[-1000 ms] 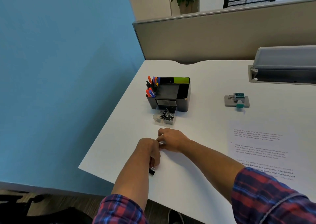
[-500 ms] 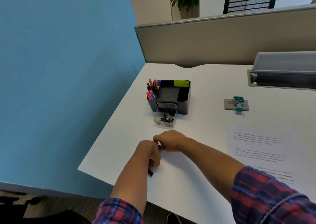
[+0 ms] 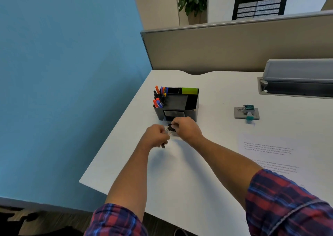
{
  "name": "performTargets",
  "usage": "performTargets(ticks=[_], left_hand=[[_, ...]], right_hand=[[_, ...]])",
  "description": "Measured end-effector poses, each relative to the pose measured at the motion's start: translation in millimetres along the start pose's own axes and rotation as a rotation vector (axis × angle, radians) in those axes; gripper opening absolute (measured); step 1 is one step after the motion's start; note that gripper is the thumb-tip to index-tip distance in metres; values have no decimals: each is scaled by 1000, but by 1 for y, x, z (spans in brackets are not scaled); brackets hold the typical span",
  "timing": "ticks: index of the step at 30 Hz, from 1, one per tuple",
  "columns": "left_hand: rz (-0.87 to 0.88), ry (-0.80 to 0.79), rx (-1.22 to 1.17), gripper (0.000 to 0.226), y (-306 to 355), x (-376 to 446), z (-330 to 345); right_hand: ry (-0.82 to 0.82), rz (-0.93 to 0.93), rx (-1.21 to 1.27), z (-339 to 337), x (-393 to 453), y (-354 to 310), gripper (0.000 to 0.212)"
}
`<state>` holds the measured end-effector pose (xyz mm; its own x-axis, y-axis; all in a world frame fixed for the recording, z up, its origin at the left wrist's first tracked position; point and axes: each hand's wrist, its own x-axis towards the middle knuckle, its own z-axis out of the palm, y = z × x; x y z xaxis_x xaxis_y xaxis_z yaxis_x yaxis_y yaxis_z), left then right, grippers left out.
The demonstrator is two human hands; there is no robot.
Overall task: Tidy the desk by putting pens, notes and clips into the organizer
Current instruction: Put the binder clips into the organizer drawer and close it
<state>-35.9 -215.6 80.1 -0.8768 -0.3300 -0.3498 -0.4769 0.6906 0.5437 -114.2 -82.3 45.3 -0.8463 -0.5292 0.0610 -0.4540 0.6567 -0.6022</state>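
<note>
A black plastic desk organizer stands near the left edge of the white desk. Its left compartment holds upright coloured pens with orange, blue, red and black caps; a green pad of notes sits in the back right compartment. The middle compartments look dark, and what they hold cannot be made out. Just in front of the organizer lies a small clear plastic drawer, pulled out onto the desk and holding a heap of black binder clips.

The desk's left edge runs diagonally close beside the organizer and the left forearm, with the blue wall beyond it. A beige partition closes off the back. There is open white surface between the organizer and a grey stamp-like device with a teal knob to the right, and more in front of the drawer around the forearms. A printed paper sheet lies at the right, and a grey tray sits at the far right.

The right hand hangs over the drawer, fingers curled down toward the clips; whether it pinches one cannot be told. The left hand is just left of the drawer, clenched around dark binder clips that poke out below its fingers.
</note>
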Motion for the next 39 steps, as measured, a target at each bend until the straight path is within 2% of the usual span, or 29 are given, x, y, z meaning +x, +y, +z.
performTargets(ticks=[4, 8, 12, 18, 26, 33, 39], left_hand=[[97, 289, -46, 12, 2, 18, -6], [102, 390, -102, 13, 2, 30, -3], [17, 454, -157, 10, 0, 38, 6], [-24, 464, -165, 14, -5, 44, 18], [63, 475, -162, 19, -4, 56, 24], [109, 286, -32, 21, -12, 63, 30], [81, 384, -95, 14, -15, 57, 22]], right_hand=[[54, 84, 51, 4, -2, 5, 15], [37, 117, 107, 7, -1, 8, 19], [51, 138, 154, 9, 1, 13, 20], [37, 148, 242, 9, 2, 16, 23], [3, 118, 209, 9, 1, 21, 28], [-20, 31, 105, 4, 0, 28, 27], [-19, -42, 129, -3, -2, 27, 31]])
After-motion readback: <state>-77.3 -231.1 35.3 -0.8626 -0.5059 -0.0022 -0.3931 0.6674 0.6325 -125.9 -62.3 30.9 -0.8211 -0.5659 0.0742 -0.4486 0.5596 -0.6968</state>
